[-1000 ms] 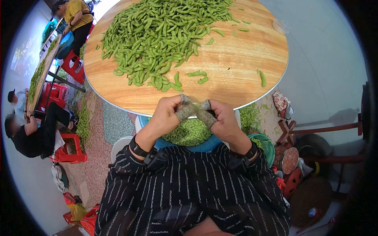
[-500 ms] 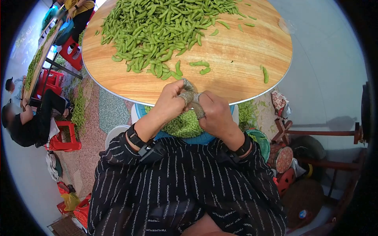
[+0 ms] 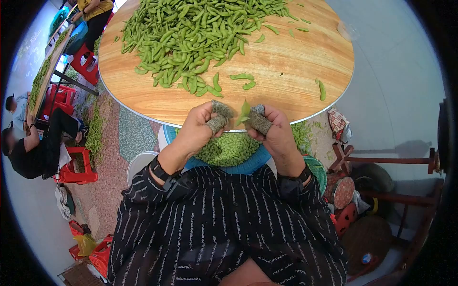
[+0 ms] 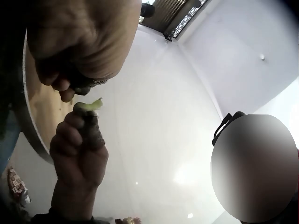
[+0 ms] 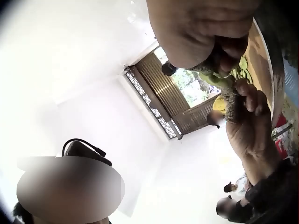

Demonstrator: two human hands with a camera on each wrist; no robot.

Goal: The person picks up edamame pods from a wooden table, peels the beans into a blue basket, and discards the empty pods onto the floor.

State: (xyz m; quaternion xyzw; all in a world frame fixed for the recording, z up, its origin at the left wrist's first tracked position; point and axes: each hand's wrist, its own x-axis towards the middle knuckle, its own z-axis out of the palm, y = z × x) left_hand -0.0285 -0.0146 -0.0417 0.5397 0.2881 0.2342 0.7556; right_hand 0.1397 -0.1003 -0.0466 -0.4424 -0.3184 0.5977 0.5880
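Observation:
My right hand (image 3: pixel 278 135) pinches a green bean pod (image 3: pixel 244 114) between thumb and forefinger, and one end of the pod sticks up past the fingertips. A short gap away, my left hand (image 3: pixel 196 127) has its fingers curled with the thumb against the forefinger; no pod shows in it. Grey-brown wraps cover thumb and forefinger of both hands. In the left wrist view the pod (image 4: pixel 92 105) lies across the right fingertips. Below the hands, shelled green beans (image 3: pixel 224 150) fill a blue basin (image 3: pixel 261 158). A big heap of unshelled pods (image 3: pixel 186 43) covers the table's far left.
The round wooden table (image 3: pixel 296 71) has its front edge just beyond my hands. A few loose pods (image 3: pixel 242 76) lie near that edge. A white bucket (image 3: pixel 138 164) stands left of my lap, a green basket (image 3: pixel 317 174) right. Other people sit at a second table (image 3: pixel 45 71).
The hands met over the pod half a second ago and are now apart. The pod stays with the right hand, which has moved right.

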